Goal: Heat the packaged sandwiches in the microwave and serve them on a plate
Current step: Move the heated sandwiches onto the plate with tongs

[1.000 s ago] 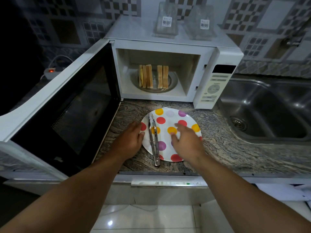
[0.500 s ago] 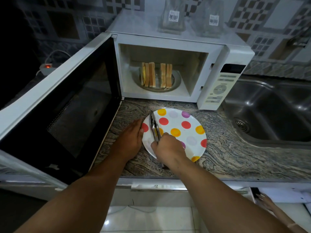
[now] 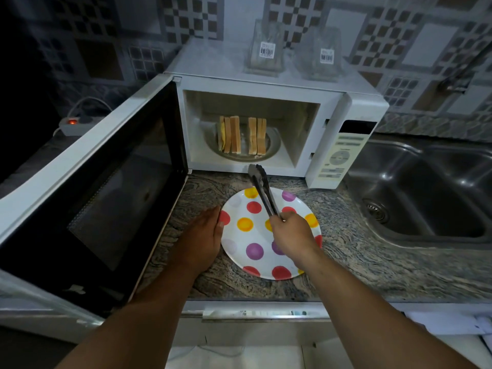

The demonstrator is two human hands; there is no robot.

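Two sandwiches (image 3: pixel 241 135) stand upright on the glass turntable inside the white microwave (image 3: pixel 269 83), whose door (image 3: pixel 87 187) hangs wide open to the left. A polka-dot plate (image 3: pixel 239 235) lies on the granite counter in front of it. My right hand (image 3: pixel 290 233) grips the rear end of metal tongs (image 3: pixel 262 191), lifted above the plate with their tips pointing at the microwave opening. My left hand (image 3: pixel 205 235) rests flat on the counter, fingers touching the plate's left rim.
Two clear sandwich packages (image 3: pixel 266 51) (image 3: pixel 320 55) stand on top of the microwave. A steel sink (image 3: pixel 426 193) lies to the right. A power strip (image 3: pixel 73 125) with a red light sits at the far left. The counter's front edge runs just below the plate.
My right hand reached across the plate, took hold of the tongs lying on it and lifted them toward the microwave. My left hand stayed at the plate's left rim.
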